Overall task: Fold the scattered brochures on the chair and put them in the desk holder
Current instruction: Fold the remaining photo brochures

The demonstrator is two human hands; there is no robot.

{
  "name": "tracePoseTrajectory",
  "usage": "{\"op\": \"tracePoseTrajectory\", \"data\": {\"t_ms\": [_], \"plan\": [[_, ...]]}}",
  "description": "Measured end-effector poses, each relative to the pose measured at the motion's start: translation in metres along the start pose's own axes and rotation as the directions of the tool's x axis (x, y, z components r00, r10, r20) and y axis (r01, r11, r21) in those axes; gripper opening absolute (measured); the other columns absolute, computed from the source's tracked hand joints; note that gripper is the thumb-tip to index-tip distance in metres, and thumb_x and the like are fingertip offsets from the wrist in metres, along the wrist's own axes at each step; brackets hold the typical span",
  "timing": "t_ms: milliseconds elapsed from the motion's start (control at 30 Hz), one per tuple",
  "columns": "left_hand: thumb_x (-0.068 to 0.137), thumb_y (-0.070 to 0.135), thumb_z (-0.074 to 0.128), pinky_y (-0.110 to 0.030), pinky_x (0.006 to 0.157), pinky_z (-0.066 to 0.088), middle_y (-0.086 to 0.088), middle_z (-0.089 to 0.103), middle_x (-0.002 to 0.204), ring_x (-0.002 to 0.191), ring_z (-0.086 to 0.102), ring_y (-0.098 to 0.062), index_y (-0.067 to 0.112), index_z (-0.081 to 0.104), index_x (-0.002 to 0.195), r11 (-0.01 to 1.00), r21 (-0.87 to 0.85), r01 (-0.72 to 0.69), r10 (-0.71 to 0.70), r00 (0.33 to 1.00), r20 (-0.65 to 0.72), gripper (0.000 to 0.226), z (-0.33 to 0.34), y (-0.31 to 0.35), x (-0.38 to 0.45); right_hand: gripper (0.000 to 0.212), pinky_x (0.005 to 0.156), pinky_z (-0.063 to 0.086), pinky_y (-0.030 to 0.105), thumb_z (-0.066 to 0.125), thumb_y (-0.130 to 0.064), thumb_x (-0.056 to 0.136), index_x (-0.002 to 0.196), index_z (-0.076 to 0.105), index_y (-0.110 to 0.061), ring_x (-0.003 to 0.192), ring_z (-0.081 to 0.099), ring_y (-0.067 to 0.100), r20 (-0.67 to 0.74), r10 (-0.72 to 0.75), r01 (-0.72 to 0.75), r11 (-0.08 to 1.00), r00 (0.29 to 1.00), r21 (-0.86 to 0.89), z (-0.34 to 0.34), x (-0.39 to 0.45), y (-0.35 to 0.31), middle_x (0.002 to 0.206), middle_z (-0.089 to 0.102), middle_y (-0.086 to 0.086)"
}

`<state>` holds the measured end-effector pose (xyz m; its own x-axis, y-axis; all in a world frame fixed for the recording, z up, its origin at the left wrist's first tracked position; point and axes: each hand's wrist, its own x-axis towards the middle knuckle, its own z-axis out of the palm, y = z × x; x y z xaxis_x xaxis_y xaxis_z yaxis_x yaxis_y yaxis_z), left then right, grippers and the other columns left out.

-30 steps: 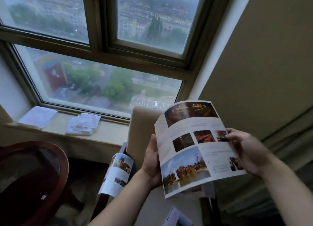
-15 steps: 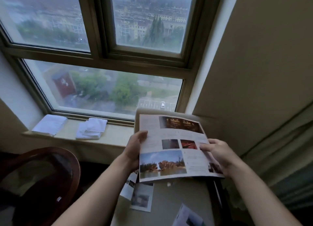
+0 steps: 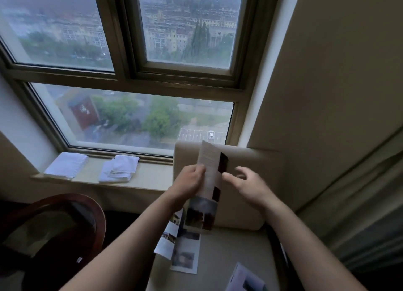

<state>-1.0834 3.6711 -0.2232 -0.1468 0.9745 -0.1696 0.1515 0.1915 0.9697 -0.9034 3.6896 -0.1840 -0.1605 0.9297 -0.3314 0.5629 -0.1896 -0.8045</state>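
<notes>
A brochure (image 3: pixel 207 181) with photos and text is folded lengthwise into a narrow strip and held upright over the beige chair (image 3: pixel 250 203). My left hand (image 3: pixel 188 181) grips its left edge near the middle. My right hand (image 3: pixel 244 183) hovers just right of the strip, fingers loosely spread, thumb close to the fold; whether it touches the paper is unclear. More brochures lie on the chair seat: an unfolded one (image 3: pixel 183 249) under the held strip and another (image 3: pixel 244 279) at the bottom edge. No desk holder is in view.
A window sill (image 3: pixel 150 177) left of the chair carries two stacks of folded white towels (image 3: pixel 66 165) (image 3: pixel 120 168). A round dark wooden table (image 3: pixel 50 231) stands at the lower left. A curtain (image 3: pixel 359 203) hangs on the right.
The open brochure has been folded shut into a narrow upright strip. My right hand has let go of its right edge and drawn slightly away. My view has tilted down toward the seat.
</notes>
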Motion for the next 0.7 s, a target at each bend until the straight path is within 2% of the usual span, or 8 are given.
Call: {"op": "tracePoseTrajectory", "data": {"t_ms": [100,233,300,367,433,467,600,700], "plan": [[0.106,0.028,0.043,-0.031,0.075,0.055,-0.007,0.072,0.094,0.086,0.069,-0.018,0.000,0.068,0.108,0.994,-0.102,-0.037,0.057,0.977,0.203,0.037,0.014,0.016,-0.008,0.050,0.087,0.053,0.044,0.061,-0.058,0.089,0.124,0.063,-0.022,0.106,0.068,0.021,0.211,0.063,-0.126,0.946,0.976,0.299,0.019,-0.001,-0.007,0.118,0.071,0.003],[0.106,0.029,0.042,-0.030,0.096,0.052,-0.002,0.068,0.127,0.115,0.064,-0.013,0.014,0.065,0.128,0.999,0.019,-0.051,0.038,0.910,0.412,0.035,0.027,0.017,-0.016,0.036,0.094,0.055,0.055,0.067,-0.039,0.091,0.112,0.071,-0.010,0.101,0.071,0.032,0.016,0.098,-0.095,0.889,0.995,0.448,0.019,0.003,-0.001,0.108,0.075,0.014],[0.102,0.021,0.049,-0.024,0.096,0.051,0.004,0.062,0.135,0.115,0.061,-0.006,0.022,0.065,0.129,0.981,0.090,-0.169,0.128,0.927,0.354,0.031,0.020,0.012,-0.013,0.024,0.087,0.057,0.059,0.062,-0.022,0.095,0.107,0.071,-0.004,0.097,0.072,0.039,-0.004,0.122,-0.106,0.874,0.992,0.475,0.011,0.004,0.002,0.106,0.074,0.023],[0.098,0.023,0.055,-0.021,0.089,0.052,0.008,0.058,0.137,0.113,0.060,-0.004,0.031,0.061,0.130,0.968,0.093,-0.231,0.223,0.970,0.093,0.033,0.002,0.003,-0.006,0.020,0.088,0.057,0.060,0.053,-0.011,0.099,0.108,0.066,0.000,0.096,0.072,0.042,0.023,0.116,-0.112,0.868,0.993,0.485,-0.002,0.005,0.005,0.104,0.073,0.027],[0.096,0.028,0.060,-0.035,0.096,0.052,-0.002,0.057,0.139,0.119,0.060,-0.017,0.022,0.053,0.138,0.989,-0.067,-0.134,0.123,0.982,-0.143,0.043,-0.020,-0.013,0.004,0.022,0.085,0.060,0.054,0.049,-0.011,0.101,0.116,0.062,-0.001,0.096,0.074,0.039,0.095,0.080,-0.118,0.849,0.992,0.515,-0.019,0.005,0.006,0.103,0.075,0.024],[0.095,0.033,0.062,-0.044,0.100,0.051,-0.009,0.058,0.138,0.119,0.061,-0.024,0.016,0.049,0.141,0.979,-0.199,-0.050,0.024,0.991,-0.134,0.050,-0.029,-0.023,0.008,0.023,0.078,0.062,0.049,0.049,-0.012,0.102,0.118,0.061,-0.001,0.095,0.075,0.036,0.142,0.057,-0.125,0.836,0.988,0.534,-0.028,0.005,0.006,0.102,0.076,0.022],[0.081,0.053,0.067,-0.058,0.112,0.037,-0.016,0.063,0.132,0.126,0.057,-0.036,0.011,0.051,0.139,0.825,-0.486,0.288,-0.242,0.958,0.155,0.073,-0.049,-0.061,0.009,0.023,0.064,0.062,0.040,0.052,-0.011,0.099,0.119,0.057,-0.001,0.092,0.075,0.036,0.260,0.005,-0.152,0.821,0.966,0.550,-0.055,0.004,0.006,0.100,0.076,0.021],[0.085,0.038,0.071,-0.052,0.103,0.048,-0.020,0.060,0.136,0.126,0.057,-0.036,0.012,0.054,0.139,0.654,-0.655,0.379,-0.180,0.919,0.351,0.063,-0.054,-0.072,0.000,0.023,0.071,0.061,0.044,0.050,-0.012,0.101,0.119,0.059,-0.001,0.094,0.075,0.036,0.236,0.022,-0.126,0.891,0.971,0.435,-0.059,0.009,0.010,0.102,0.076,0.020]]}}
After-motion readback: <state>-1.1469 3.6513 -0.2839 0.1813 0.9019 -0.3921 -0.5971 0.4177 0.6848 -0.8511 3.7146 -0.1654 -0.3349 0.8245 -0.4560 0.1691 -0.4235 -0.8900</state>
